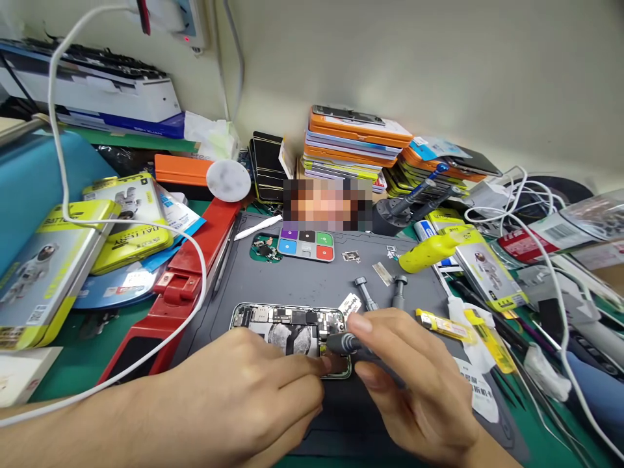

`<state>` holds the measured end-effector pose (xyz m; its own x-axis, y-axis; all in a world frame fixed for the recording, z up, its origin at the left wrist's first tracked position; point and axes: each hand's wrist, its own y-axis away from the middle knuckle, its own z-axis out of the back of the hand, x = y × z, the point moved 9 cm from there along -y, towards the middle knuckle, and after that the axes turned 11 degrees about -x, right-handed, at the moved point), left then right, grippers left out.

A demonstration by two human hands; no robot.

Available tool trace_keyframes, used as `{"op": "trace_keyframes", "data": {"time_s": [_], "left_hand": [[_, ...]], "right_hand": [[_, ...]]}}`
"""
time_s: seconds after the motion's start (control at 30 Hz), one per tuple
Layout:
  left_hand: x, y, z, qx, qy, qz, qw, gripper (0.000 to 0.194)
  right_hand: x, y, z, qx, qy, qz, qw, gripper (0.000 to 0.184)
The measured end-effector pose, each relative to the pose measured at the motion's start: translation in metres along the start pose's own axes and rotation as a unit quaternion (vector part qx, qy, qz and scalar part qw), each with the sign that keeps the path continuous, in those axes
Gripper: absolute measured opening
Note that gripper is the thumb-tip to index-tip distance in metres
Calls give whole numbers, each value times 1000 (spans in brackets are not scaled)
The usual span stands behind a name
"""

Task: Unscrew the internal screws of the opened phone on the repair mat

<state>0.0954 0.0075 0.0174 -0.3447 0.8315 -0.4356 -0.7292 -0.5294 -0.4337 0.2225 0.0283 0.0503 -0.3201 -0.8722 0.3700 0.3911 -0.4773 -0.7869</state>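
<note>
An opened smartphone [292, 335] lies on the grey work mat, its boards and round wireless charging coil showing. Over its near edge, my left hand [253, 396] is closed, the index fingertip pressing inside the right end of the phone. My left thumb is hidden. Between the thumb and fingers of my right hand [419, 377] is a dark grey screwdriver [347, 342], held over the phone's right end. Its tip is hard to make out. Beyond the phone, two more screwdrivers [365, 292] lie beside a razor blade [350, 304].
A coloured parts tray [306, 246], a yellow bottle [431, 250] and a round screwdriver stand [390, 218] are farther back. Stacked orange boxes [358, 133] line the wall. A white cable [197, 260] crosses the left side, over a red clamp [160, 318]. Battery packs [53, 266] flank the mat.
</note>
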Motion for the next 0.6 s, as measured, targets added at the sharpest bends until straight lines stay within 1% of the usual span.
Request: {"op": "trace_keyframes", "data": {"time_s": [0.17,0.23,0.33,0.5,0.6], "left_hand": [[1,1,-1,11,12,8,1000,26],[3,0,-2,21,21,17,999,25],[5,-1,-2,22,28,22,999,22],[3,-2,6,-21,15,10,1000,23],[2,-3,11,-46,3,8,999,24]], "right_hand": [[1,2,3,6,-15,-21,1000,70],[2,3,5,-2,-10,-19,1000,72],[3,4,3,2,-9,-20,1000,75],[2,1,3,-12,-1,-18,1000,68],[0,0,4,-16,4,-33,999,62]]}}
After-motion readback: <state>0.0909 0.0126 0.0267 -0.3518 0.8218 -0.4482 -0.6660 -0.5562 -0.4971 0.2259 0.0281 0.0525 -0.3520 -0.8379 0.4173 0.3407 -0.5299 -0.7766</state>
